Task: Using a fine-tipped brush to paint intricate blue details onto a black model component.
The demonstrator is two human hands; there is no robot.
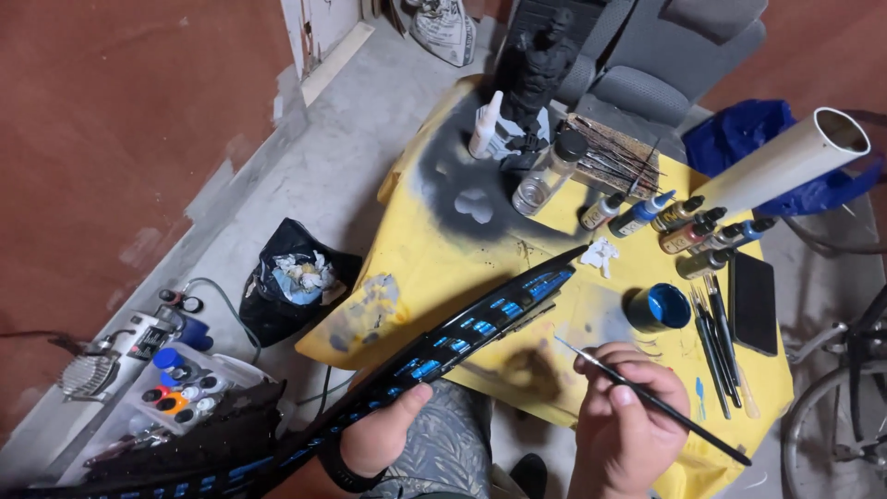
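Held low over the lap, a long black blade-shaped piece [462, 337] with blue patches is clasped by the left hand [383, 434], its tip reaching over the yellow table [416, 268]. A thin brush [647, 399] is pinched in the right hand [628, 420], near a blue paint pot [658, 308].
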